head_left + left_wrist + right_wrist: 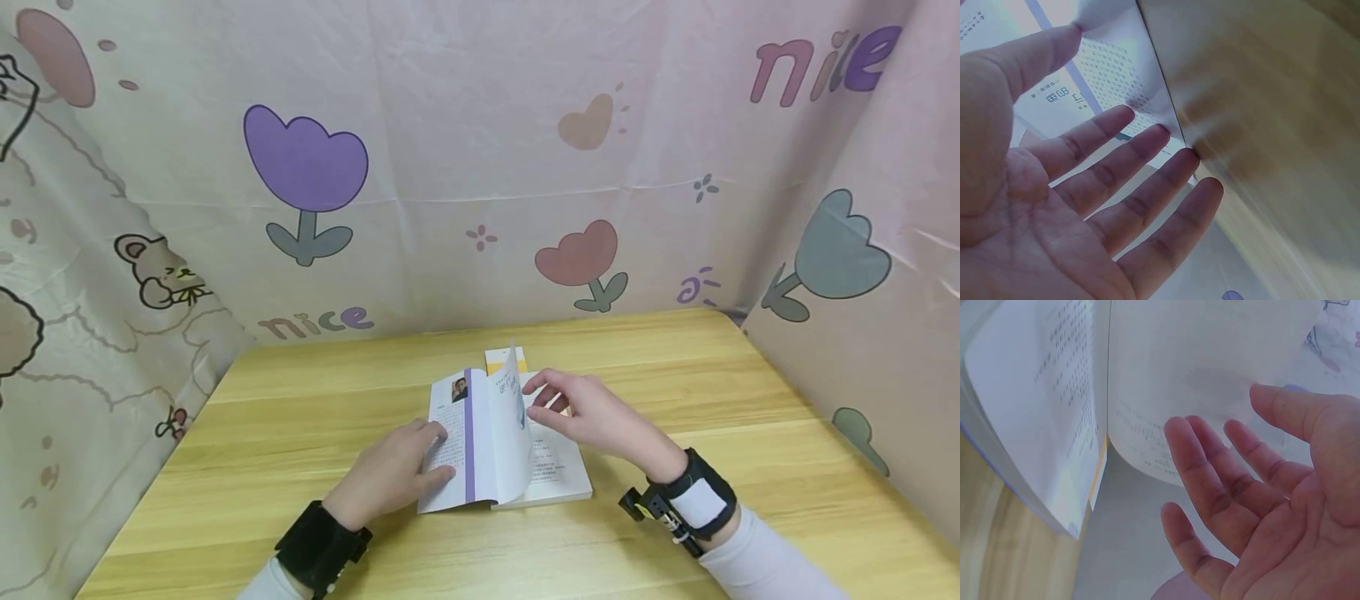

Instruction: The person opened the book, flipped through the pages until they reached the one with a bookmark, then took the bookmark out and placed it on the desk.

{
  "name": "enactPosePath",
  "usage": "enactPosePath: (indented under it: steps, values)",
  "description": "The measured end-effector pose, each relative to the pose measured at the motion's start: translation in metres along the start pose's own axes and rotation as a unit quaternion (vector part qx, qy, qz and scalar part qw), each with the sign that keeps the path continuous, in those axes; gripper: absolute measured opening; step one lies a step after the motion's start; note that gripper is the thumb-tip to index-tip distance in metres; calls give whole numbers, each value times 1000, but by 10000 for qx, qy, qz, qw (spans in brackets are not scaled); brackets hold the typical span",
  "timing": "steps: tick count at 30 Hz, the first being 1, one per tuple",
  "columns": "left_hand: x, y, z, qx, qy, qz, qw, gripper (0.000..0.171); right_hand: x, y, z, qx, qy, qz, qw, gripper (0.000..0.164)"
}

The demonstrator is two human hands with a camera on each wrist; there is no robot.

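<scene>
A paperback book (pixel 558 479) lies open on the wooden table, its printed right-hand block flat. One page (pixel 508 454) stands up from the middle, curving, with printing on its right face. To the left lies the turned cover flap (pixel 444 446), with a small portrait, lines of text and a purple stripe. My left hand (pixel 390 471) rests at the flap's left edge, fingers and thumb extended in the left wrist view. Beside the raised page is my right hand (pixel 588 412), its fingers loosely bent. In the right wrist view the page (pixel 1197 356) spreads behind those fingertips.
A white and yellow item (pixel 506 360) shows just behind the book. Beyond the table (pixel 322 392) hangs a printed cloth (pixel 450 167), with further cloth along both sides. Black straps with small devices circle both wrists.
</scene>
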State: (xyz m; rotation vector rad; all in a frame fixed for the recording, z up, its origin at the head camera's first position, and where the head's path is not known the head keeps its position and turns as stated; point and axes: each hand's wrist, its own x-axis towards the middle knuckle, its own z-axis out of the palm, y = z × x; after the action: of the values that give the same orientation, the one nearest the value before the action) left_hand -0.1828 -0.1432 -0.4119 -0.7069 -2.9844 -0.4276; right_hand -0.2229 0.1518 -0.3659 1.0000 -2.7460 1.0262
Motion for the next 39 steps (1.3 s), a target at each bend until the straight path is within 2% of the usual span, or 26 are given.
enactPosePath:
  steps: [4,9,12,16,22,27,32,39]
  values:
    - [0,1,0,-2,-51,-97,9999,53,0,-3,6,-61,-34,-184,9998,30]
    - [0,-1,-1,142,-94,-54,9998,55,-3,-8,13,21,-205,-312,9993,41]
    - [1,-2,-2,162,-107,-4,9998,55,-4,-12,15,-119,-257,-345,9990,44]
    - [1,-5,-5,121,-83,91,9999,52,-6,-17,18,-318,-350,-362,9982,46]
    - [0,-10,-8,-75,-57,268,9996,49,-7,-18,24,-228,-491,-483,9974,45]
    - [0,-15,-10,-265,-193,317,9990,50,-8,-19,29,-246,-584,-510,9967,46]
    - [-1,-18,-12,-411,-276,333,9982,50,-8,-20,34,-335,-658,-738,9945,45]
    - [0,-21,-14,-486,-275,512,9971,43,-10,-20,39,-542,-1007,-862,9897,45]
